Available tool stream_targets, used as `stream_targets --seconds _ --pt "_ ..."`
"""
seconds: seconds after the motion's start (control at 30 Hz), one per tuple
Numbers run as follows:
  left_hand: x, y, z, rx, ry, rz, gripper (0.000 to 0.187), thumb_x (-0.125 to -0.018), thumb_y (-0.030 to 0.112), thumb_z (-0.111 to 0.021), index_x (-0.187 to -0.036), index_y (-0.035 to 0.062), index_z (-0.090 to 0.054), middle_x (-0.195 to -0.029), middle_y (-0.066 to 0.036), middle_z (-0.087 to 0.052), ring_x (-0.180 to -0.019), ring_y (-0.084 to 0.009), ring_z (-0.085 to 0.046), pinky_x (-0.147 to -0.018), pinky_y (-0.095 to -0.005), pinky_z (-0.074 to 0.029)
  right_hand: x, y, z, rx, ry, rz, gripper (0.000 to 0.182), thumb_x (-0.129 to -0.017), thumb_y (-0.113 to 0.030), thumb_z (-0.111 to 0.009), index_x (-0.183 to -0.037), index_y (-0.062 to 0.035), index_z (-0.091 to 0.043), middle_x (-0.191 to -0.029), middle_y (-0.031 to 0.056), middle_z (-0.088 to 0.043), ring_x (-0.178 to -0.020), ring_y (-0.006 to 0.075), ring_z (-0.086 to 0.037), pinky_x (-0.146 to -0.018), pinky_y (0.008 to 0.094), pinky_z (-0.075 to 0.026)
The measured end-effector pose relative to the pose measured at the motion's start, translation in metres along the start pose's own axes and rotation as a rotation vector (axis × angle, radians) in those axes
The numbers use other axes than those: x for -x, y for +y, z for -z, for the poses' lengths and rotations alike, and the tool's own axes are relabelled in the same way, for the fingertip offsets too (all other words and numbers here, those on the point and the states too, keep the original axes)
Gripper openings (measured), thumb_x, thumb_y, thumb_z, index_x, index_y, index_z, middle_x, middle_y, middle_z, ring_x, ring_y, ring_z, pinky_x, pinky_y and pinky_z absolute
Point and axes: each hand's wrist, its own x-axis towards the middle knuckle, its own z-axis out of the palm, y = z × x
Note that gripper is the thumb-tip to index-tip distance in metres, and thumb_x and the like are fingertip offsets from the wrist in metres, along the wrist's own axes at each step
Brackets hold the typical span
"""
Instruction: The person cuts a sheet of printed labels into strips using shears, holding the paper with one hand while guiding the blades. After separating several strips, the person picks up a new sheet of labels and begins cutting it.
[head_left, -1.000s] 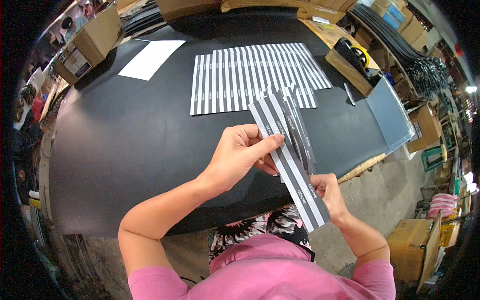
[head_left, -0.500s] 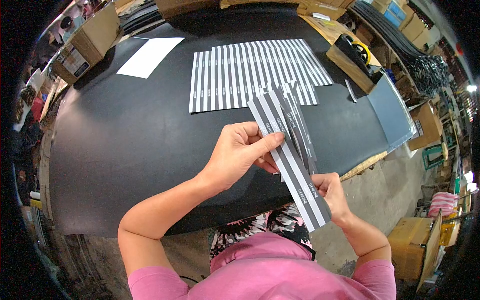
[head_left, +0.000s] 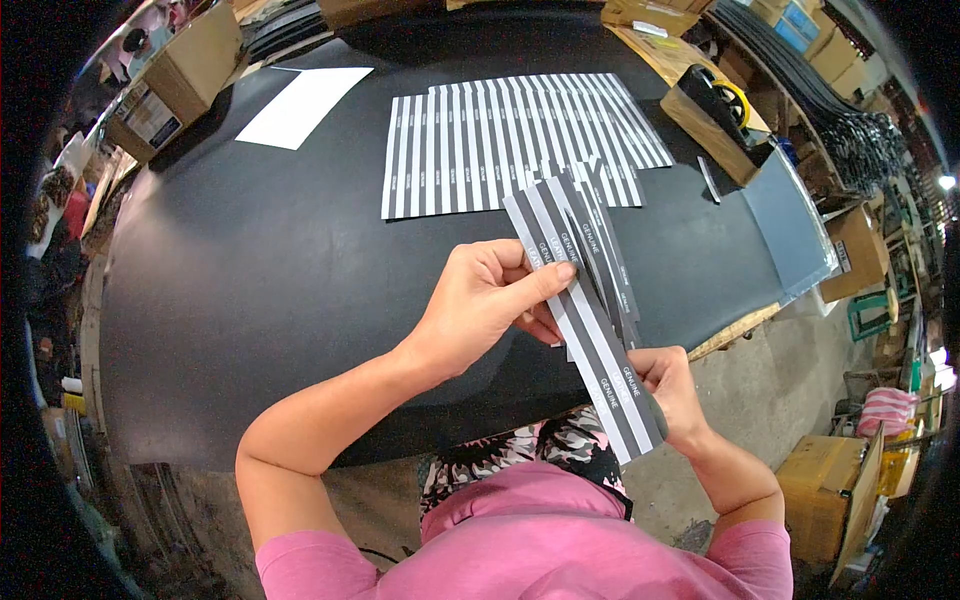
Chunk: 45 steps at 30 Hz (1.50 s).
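Observation:
My left hand [head_left: 490, 295] pinches a grey-and-white striped strip [head_left: 587, 325] printed "GENUINE LEATHER", its thumb on top and its fingers underneath. The strip slants from the upper left down toward my body. Behind it, several more printed strips [head_left: 612, 245] fan out over the table. Beside the strip's lower right edge, my right hand [head_left: 672, 390] is closed, its fingers partly hidden by the strip, so what it grips is not clear. Further back lie overlapping striped sheets [head_left: 460, 160] with the same kind of print.
The black tabletop [head_left: 250, 300] carries a white sheet [head_left: 305, 108] at the back left. On the right are a cardboard holder with a yellow tape roll [head_left: 733, 103], a small thin strip [head_left: 709, 180] and a grey panel [head_left: 785, 225]. Cardboard boxes [head_left: 185, 85] stand around the edges.
Both hands keep nearly the same pose on the strip. The view has shifted slightly, and the strip's upper part sits a little further right.

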Motion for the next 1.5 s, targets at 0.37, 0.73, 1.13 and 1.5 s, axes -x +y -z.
stream_targets --seconds 0.37,0.73,1.13,1.5 --pt "-0.002 -0.002 0.002 0.011 0.007 0.036 0.026 -0.087 0.021 -0.060 -0.089 -0.0045 -0.060 -0.077 -0.013 -0.065 -0.065 -0.0165 -0.065 -0.057 -0.0264 -0.055 0.000 -0.004 0.000 -0.012 0.009 -0.019 0.017 -0.073 -0.009 -0.073 -0.071 0.0036 -0.062 -0.066 -0.0003 -0.060 -0.059 0.0035 -0.053 -0.048 0.0203 -0.042" --pt "-0.002 -0.003 0.001 0.022 0.027 0.039 0.023 -0.086 0.022 -0.061 -0.087 -0.0010 -0.062 -0.075 -0.009 -0.065 -0.059 -0.0131 -0.063 -0.053 -0.0255 -0.054 0.000 -0.002 0.001 0.025 0.017 -0.008 0.016 -0.073 -0.008 -0.073 -0.074 0.0051 -0.064 -0.067 -0.0012 -0.060 -0.059 0.0023 -0.052 -0.048 0.0183 -0.041" --pt "-0.003 -0.004 0.002 0.047 0.008 0.063 0.026 -0.086 0.022 -0.061 -0.089 -0.0044 -0.060 -0.077 -0.013 -0.065 -0.063 -0.0166 -0.065 -0.056 -0.0265 -0.055 0.000 0.002 0.001 0.035 0.013 0.001 0.016 -0.074 -0.009 -0.071 -0.075 0.0054 -0.065 -0.067 -0.0007 -0.061 -0.059 0.0026 -0.052 -0.048 0.0190 -0.041" --pt "-0.004 0.002 0.002 0.015 0.014 0.102 0.028 -0.086 0.024 -0.061 -0.090 -0.0037 -0.060 -0.079 -0.013 -0.065 -0.065 -0.0163 -0.065 -0.058 -0.0269 -0.056 -0.001 0.008 0.006 0.052 0.045 -0.068 0.019 -0.070 -0.009 -0.075 -0.079 0.0055 -0.066 -0.068 -0.0010 -0.061 -0.059 0.0018 -0.053 -0.048 0.0170 -0.040"
